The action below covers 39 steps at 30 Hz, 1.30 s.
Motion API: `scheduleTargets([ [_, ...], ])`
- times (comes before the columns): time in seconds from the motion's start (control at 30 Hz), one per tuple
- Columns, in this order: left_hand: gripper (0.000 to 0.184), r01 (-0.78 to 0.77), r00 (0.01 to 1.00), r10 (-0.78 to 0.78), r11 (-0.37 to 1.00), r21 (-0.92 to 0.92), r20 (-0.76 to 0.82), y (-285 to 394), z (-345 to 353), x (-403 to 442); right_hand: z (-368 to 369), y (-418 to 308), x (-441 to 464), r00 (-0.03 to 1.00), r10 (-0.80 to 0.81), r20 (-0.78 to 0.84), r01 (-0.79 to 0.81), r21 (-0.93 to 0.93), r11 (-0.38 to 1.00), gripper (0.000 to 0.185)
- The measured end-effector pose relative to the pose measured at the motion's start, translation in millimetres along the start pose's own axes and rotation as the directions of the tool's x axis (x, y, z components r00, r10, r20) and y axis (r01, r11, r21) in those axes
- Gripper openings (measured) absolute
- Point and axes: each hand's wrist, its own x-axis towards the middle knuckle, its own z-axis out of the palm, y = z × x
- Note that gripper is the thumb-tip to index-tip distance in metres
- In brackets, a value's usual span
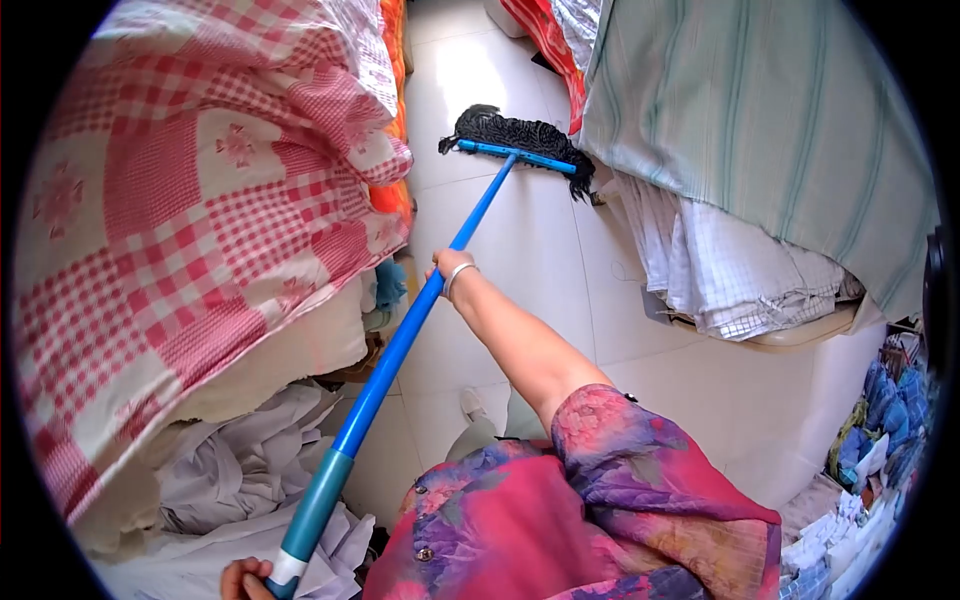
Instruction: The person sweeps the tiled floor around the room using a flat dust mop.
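Note:
A mop with a blue pole [385, 360] runs diagonally from the lower left up to its head. The black yarn mop head [520, 135], on a blue bar, lies on the pale tiled floor. My right hand [455, 268], with a bangle at the wrist, is closed round the middle of the pole. Down at the bottom edge, my left hand [245, 580] grips the end of the green handle sleeve [318, 505]; part of that hand is cut off by the frame.
A red-and-white checked cloth [200, 230] covers a heap on the left, with white fabric [240, 460] below. To the right, a striped green cloth [740, 110] hangs over stacked white cloth [745, 270]. Blue fabric scraps [890, 400] lie at the far right. Tiled floor [500, 320] runs between.

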Motion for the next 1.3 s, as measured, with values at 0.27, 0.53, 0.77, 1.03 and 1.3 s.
scheduleTargets([
  [0.27,0.013,-0.125,0.969,0.142,0.988,-0.092,0.203,-14,37,23,-82,-24,9,0.997,-0.065,-0.052,0.072,0.134,0.988,0.016],
  [0.53,0.011,-0.303,0.889,0.347,0.935,-0.182,0.3,-5,64,26,-113,-42,23,0.993,0.004,-0.119,0.046,0.411,0.911,0.009],
  [0.77,0.011,-0.213,0.952,0.24,0.965,-0.152,0.19,-43,37,4,-72,-14,27,0.992,-0.026,-0.122,0.049,0.183,0.982,0.007],
  [1.03,0.012,-0.117,0.993,0.117,0.993,0.008,0.001,-43,-20,-28,-1,54,17,0.997,-0.065,0.047,0.061,0.084,0.995,0.009],
  [1.3,0.014,-0.098,0.993,0.102,0.992,0.081,-0.055,-51,-95,-16,-7,120,-60,0.996,-0.011,0.084,0.004,0.088,0.996,0.009],
])
